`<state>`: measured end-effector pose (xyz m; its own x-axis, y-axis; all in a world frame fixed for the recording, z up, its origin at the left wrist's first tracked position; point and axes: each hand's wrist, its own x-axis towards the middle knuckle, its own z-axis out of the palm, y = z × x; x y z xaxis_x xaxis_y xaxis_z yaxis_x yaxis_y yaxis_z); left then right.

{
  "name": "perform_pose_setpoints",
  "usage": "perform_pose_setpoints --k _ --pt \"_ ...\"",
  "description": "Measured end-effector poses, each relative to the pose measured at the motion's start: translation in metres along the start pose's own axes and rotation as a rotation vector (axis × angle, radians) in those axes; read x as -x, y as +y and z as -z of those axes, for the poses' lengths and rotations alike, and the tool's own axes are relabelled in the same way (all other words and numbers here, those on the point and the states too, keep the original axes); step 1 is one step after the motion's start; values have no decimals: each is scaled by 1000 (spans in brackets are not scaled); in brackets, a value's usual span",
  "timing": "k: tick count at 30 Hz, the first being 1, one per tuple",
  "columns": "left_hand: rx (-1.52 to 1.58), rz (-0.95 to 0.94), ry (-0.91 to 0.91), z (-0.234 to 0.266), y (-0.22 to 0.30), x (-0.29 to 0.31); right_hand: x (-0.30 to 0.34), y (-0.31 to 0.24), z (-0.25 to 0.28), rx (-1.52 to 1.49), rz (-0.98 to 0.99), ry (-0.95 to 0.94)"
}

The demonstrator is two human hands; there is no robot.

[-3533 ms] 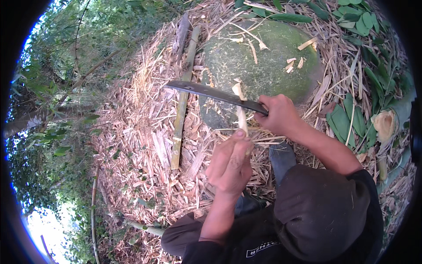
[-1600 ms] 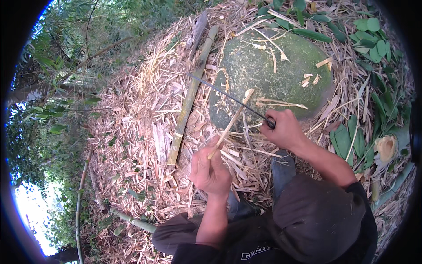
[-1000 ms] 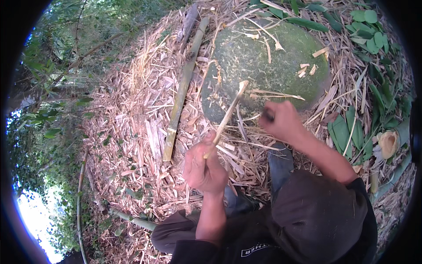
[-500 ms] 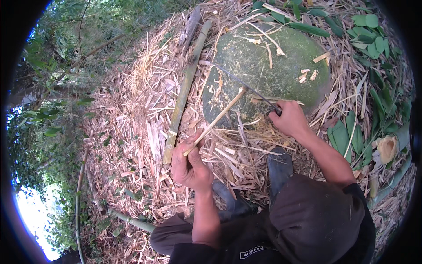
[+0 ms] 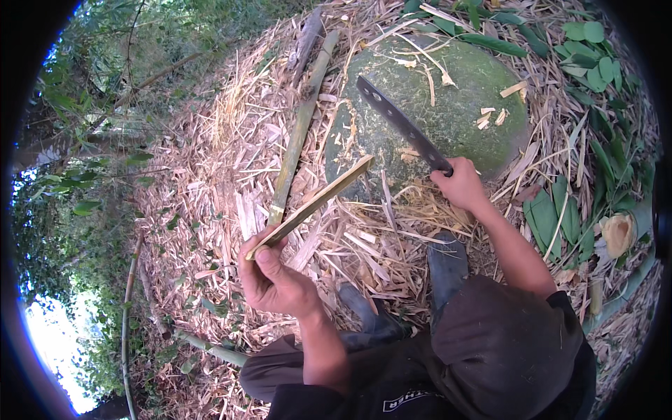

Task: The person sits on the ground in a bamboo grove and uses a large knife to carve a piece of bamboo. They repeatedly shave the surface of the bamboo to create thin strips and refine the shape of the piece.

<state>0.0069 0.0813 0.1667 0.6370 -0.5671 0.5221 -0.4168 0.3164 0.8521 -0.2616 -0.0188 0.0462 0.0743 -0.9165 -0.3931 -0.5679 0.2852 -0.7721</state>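
My left hand (image 5: 278, 281) is closed round the lower end of a split bamboo strip (image 5: 318, 201). The strip slants up and to the right, its far end above the stone's left edge. My right hand (image 5: 462, 185) grips the dark handle of a long knife (image 5: 404, 128) with holes along its blade. The blade points up and to the left over the mossy stone (image 5: 476, 77), its flat side showing. A gap separates blade and strip. Several pale wood chips (image 5: 484, 116) lie on the stone.
A longer bamboo slat (image 5: 297, 147) lies on the shavings left of the stone, beside a dark piece of wood (image 5: 305, 45). Dry shavings (image 5: 203, 189) cover the ground. Green leaves (image 5: 549, 217) and a cut bamboo pole (image 5: 623, 301) are at the right. My boots (image 5: 448, 262) stand near the stone.
My left hand has moved slightly left and down and the strip has turned, showing a broader face. The knife has lifted away from the strip, its blade turned flat toward view.
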Motion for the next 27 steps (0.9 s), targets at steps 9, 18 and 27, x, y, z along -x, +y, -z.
perform_pose_setpoints --k 9,18,27 --pt "-298 11 -425 65 26 -10 25 37 -4 34 -8 61" --pt "-429 183 -418 114 26 28 84 87 19 -47 -98 4" --pt "223 364 15 53 17 6 110 99 2 -166 -258 19"
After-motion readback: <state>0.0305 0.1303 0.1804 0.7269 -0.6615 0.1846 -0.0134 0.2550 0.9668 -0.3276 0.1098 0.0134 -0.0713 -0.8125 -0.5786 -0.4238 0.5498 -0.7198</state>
